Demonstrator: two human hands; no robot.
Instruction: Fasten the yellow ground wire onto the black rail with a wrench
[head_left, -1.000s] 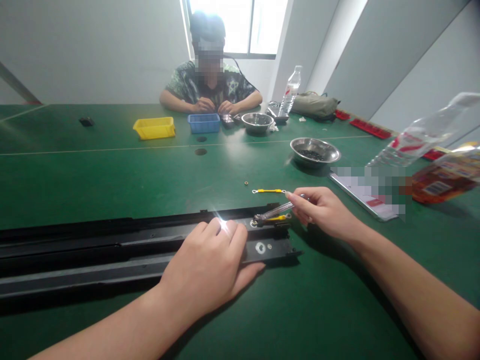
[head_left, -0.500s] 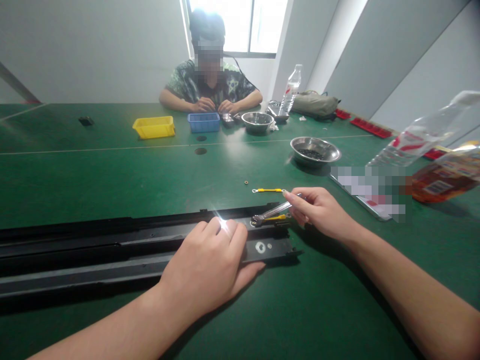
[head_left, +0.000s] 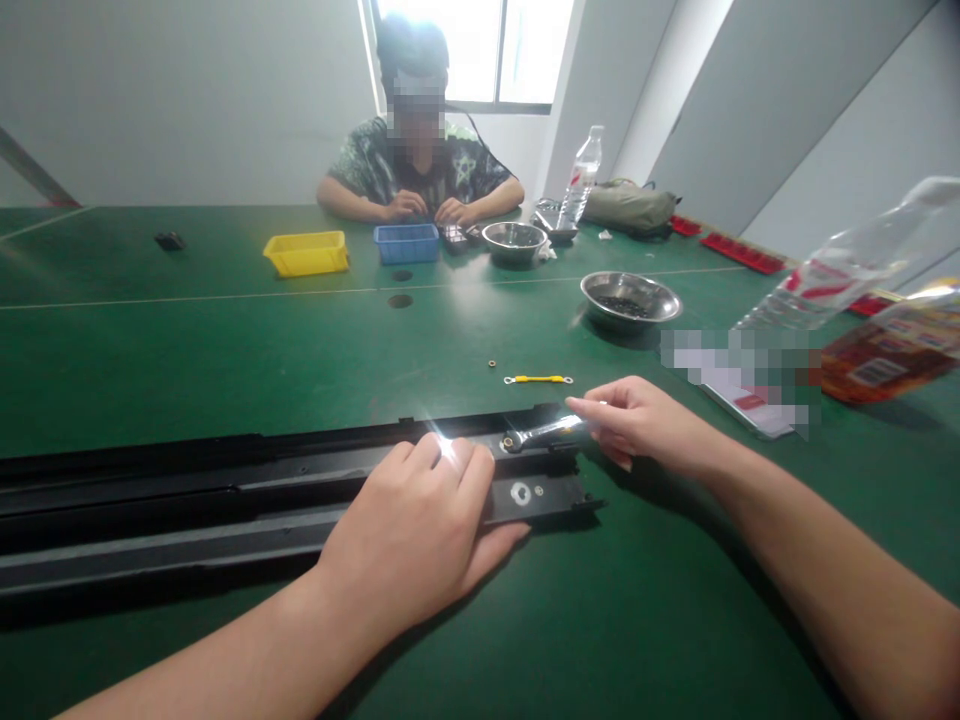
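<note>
My left hand point(head_left: 420, 515) is closed over the black metal rail point(head_left: 300, 520), its thumb along the near side. My right hand point(head_left: 637, 420) pinches the handle of a shiny wrench point(head_left: 551, 430). The wrench's head sits at a small nut point(head_left: 510, 443) on the rail's right end. Below it, a bare round patch point(head_left: 520, 494) and a small hole show in the metal. Just beyond the rail lie a short yellow wire point(head_left: 538, 379) with ring terminals and a small loose nut point(head_left: 492, 364).
A metal bowl point(head_left: 630, 300) of small dark parts stands beyond my right hand. Bottles point(head_left: 892, 345) and a flat white object point(head_left: 750, 395) are at right. Across the table, a person sits behind a yellow bin point(head_left: 307, 254), a blue bin point(head_left: 406, 245) and another bowl point(head_left: 514, 240).
My right hand has shifted slightly right and swung the wrench handle a little toward me, now covering a yellow wire seen beneath it before. My left hand stays in place.
</note>
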